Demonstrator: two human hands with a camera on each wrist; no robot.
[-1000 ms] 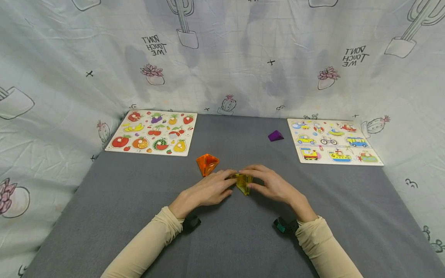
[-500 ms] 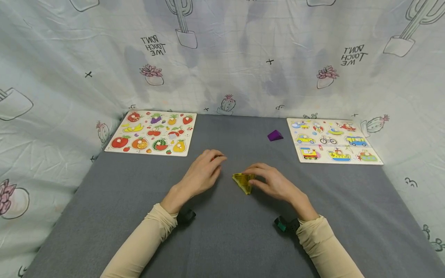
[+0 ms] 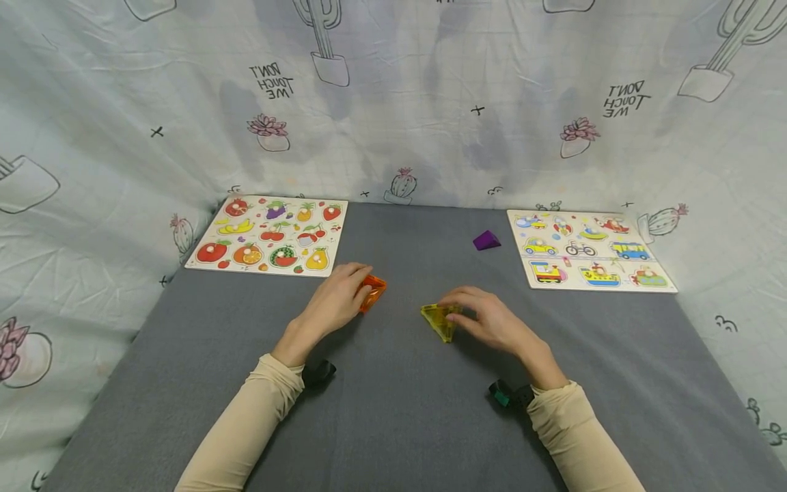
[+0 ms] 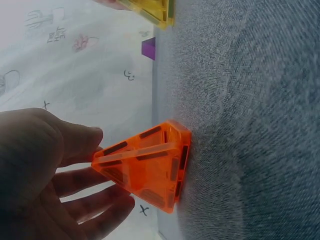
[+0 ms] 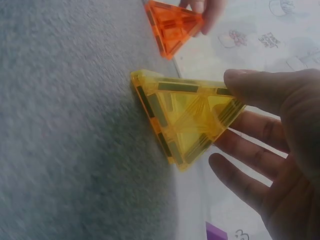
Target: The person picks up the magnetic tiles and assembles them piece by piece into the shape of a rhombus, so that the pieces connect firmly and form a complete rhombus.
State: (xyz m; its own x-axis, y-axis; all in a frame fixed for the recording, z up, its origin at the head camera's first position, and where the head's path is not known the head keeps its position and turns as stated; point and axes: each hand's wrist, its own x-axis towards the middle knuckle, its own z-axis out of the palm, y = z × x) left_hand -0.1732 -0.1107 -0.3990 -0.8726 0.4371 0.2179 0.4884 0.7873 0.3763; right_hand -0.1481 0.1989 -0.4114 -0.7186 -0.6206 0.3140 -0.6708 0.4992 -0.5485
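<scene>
Translucent orange magnetic tiles form a small pyramid [image 4: 145, 170] at the table's middle-left, its base against the grey cloth in the left wrist view. My left hand [image 3: 332, 301] pinches its tip between thumb and fingers. To the right sits a matching yellow tile pyramid [image 5: 185, 117], its near triangular face framed by dark magnet strips. The thumb and fingers of my right hand [image 3: 492, 324] hold its upper tip, covering its right side in the head view. A gap of grey cloth separates the two pyramids.
A purple prism-shaped block [image 3: 487, 240] lies farther back on the grey tablecloth [image 3: 406, 410]. A fruit puzzle board [image 3: 258, 268] is at back left, a vehicle puzzle board [image 3: 578, 275] at back right. Behind them hangs a patterned white curtain [image 3: 393, 123].
My left hand has left the yellow pyramid, moved left and taken hold of the orange one. My right hand has shifted slightly right with the yellow pyramid.
</scene>
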